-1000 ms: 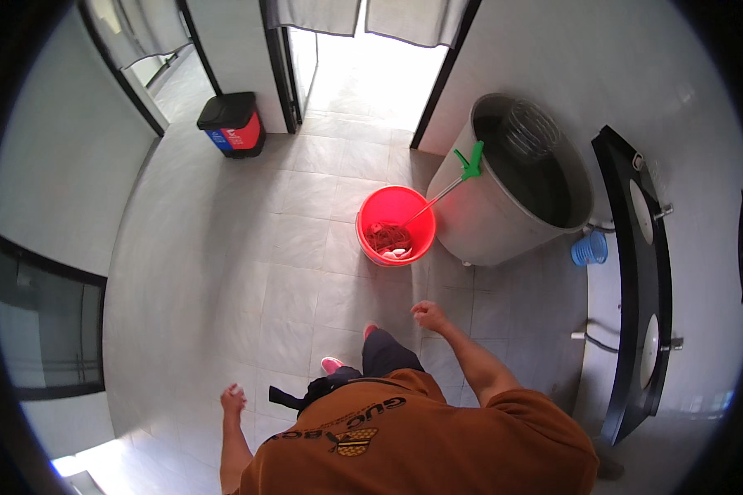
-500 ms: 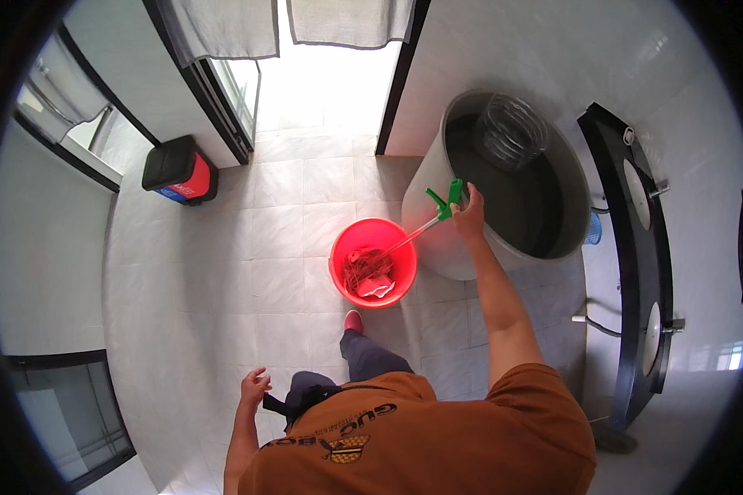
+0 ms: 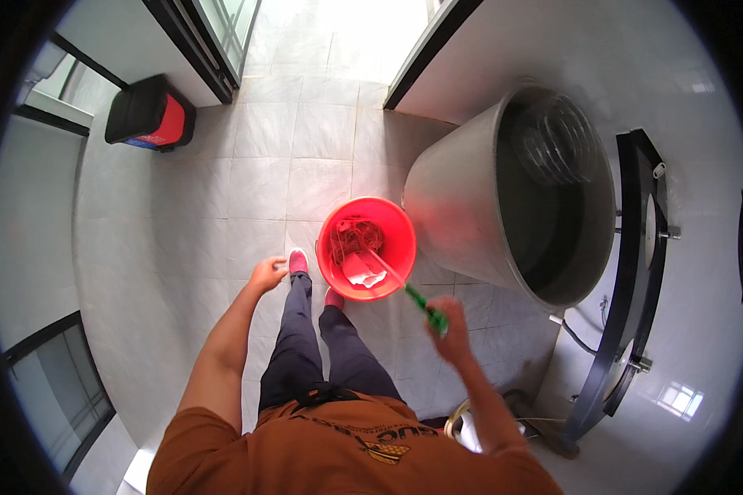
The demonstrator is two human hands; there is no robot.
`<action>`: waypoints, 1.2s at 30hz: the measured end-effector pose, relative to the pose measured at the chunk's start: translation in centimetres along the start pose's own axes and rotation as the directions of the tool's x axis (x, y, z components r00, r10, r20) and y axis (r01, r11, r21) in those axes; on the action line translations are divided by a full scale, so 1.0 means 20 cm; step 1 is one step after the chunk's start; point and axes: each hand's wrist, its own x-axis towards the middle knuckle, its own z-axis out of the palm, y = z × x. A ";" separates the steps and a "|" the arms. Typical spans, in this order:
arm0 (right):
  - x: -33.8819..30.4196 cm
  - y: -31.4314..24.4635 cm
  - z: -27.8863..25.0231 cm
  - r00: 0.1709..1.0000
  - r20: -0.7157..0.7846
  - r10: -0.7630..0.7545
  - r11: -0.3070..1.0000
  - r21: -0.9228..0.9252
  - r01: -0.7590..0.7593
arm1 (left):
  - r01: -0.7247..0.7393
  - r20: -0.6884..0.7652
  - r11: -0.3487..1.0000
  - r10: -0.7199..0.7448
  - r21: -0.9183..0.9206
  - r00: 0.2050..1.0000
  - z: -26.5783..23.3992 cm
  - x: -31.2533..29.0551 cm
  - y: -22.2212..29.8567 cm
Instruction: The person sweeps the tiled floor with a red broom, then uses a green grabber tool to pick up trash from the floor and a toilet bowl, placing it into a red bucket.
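A red bucket (image 3: 406, 231) stands on the tiled floor in front of my feet. Inside it lies the reddish stringy head of a mop (image 3: 362, 238), beside a red and white piece (image 3: 363, 270) I cannot identify. The mop's shaft leans over the bucket's near right rim toward me, ending in a green grip. My right hand (image 3: 450, 330) is closed around that grip, somewhat blurred. Nothing shows in my left hand (image 3: 267, 274), which hangs left of the bucket by my shoe (image 3: 298, 261), its fingers loosely stretched.
A large grey tub (image 3: 450, 198) stands right of the bucket, with a clear ribbed object in it. Beyond it, a black-edged counter (image 3: 648, 280) with basins runs along the right wall. A black and red bin (image 3: 150, 114) sits at the far left, near the doorway (image 3: 330, 49).
My right hand has drawn the mop grip from beside the tub toward me, tilting the shaft nearer. The left hand has reached forward. My view has shifted, and both shoes now show.
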 end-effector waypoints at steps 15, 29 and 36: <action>-0.29 -0.40 0.41 0.465 0.465 0.754 -0.111 0.787 -0.607 | 0.130 0.249 0.924 -0.229 0.359 0.941 0.47 0.93 -0.03; 0.26 -0.36 0.69 0.518 0.744 0.421 -0.790 0.581 -0.193 | 0.367 -0.170 0.896 -0.333 0.250 0.927 0.76 0.79 -0.10; 0.28 -0.31 0.64 0.577 0.689 0.439 -0.731 0.647 -0.216 | -0.398 -0.199 0.917 0.386 -0.024 0.901 0.76 0.46 0.28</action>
